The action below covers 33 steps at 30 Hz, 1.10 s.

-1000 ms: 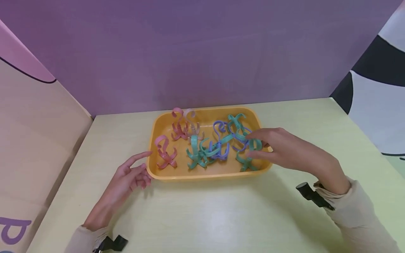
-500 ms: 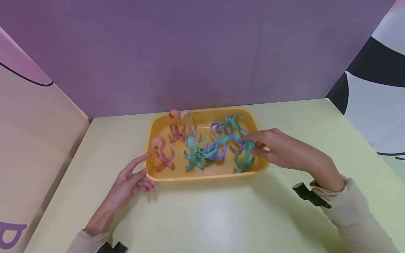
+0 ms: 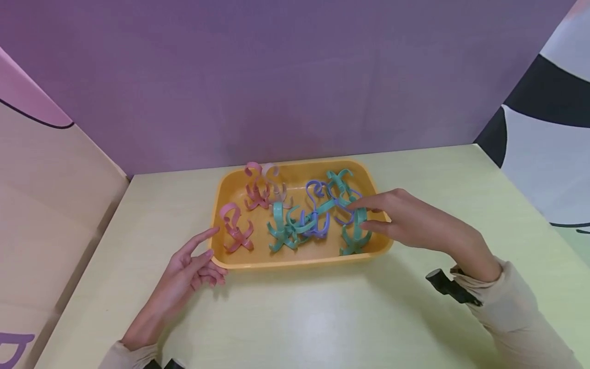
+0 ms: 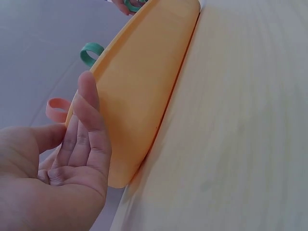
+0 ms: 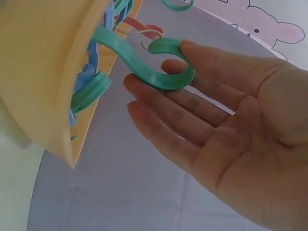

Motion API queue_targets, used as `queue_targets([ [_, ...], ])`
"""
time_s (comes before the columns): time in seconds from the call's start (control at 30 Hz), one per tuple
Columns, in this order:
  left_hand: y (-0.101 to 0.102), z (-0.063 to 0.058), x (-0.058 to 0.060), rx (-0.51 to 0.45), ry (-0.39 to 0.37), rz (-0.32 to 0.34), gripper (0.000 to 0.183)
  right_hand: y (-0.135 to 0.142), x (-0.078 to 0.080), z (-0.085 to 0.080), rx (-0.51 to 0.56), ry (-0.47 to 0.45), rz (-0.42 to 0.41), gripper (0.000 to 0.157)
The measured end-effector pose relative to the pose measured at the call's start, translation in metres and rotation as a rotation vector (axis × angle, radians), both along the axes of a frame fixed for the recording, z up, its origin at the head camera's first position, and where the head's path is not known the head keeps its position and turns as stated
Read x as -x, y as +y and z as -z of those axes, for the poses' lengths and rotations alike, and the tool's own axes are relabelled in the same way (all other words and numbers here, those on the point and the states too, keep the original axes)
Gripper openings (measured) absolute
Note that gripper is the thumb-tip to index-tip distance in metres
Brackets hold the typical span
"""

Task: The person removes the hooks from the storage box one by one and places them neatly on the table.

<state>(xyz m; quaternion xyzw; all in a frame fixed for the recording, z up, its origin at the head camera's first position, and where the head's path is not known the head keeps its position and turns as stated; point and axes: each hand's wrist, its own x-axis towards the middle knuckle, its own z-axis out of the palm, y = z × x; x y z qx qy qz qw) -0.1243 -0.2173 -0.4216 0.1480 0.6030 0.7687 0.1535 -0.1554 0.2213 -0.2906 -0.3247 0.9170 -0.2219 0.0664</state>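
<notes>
A yellow tray [image 3: 258, 262] holds several plastic toys with curled legs and a long hooked end. My right hand [image 3: 407, 220] reaches over its right end. Between that hand's thumb and fingers is the hooked end of a green toy [image 3: 359, 220], whose legs stand near the tray's front right corner. The right wrist view shows the thumb at the tip of this green curl [image 5: 168, 81] and the fingers around its other side. At the left front corner, my left hand [image 3: 184, 269] touches the rim with relaxed fingers; some lie along the outer wall [image 4: 132, 86].
A pink-red toy [image 3: 238, 233] stands at the tray's left, with a red one [image 3: 256, 192] and a pale pink one [image 3: 278, 192] behind. Green toys [image 3: 283, 230] and purple ones [image 3: 316, 220] tangle mid-tray. A purple backdrop [image 3: 295, 77] rises behind the pale table [image 3: 299, 318].
My right hand has shifted slightly left, and the green toy's hooked end has tipped left and become more upright. Its thumb and index finger are now slightly farther apart. The left hand stays at the corner.
</notes>
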Motion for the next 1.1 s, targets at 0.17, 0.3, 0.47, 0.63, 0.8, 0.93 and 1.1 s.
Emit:
queue_targets([
  [0.17,0.001,-0.002,-0.001,0.012,-0.01,-0.014,0.051,-0.001,-0.001,-0.001,0.013,0.006,0.004,0.035],
  [0.3,0.002,-0.003,-0.001,0.017,-0.01,-0.022,0.051,0.0,-0.001,-0.002,0.008,0.014,0.013,0.035],
  [0.47,0.002,-0.004,-0.002,0.017,-0.003,-0.024,0.051,0.001,-0.002,-0.003,0.004,0.014,0.022,0.034],
  [0.63,0.002,-0.004,-0.002,0.023,-0.001,-0.025,0.052,0.001,-0.003,-0.004,0.029,0.024,0.015,0.032],
  [0.8,0.002,-0.004,-0.002,0.03,0.004,-0.025,0.052,0.005,-0.003,-0.004,0.056,0.057,0.007,0.031],
  [0.93,0.002,-0.004,-0.002,0.025,0.005,-0.024,0.052,0.007,-0.003,-0.006,0.058,0.085,0.009,0.033],
  [1.1,0.002,-0.003,-0.002,0.02,0.006,-0.023,0.052,0.009,-0.003,-0.008,0.064,0.11,0.016,0.035],
])
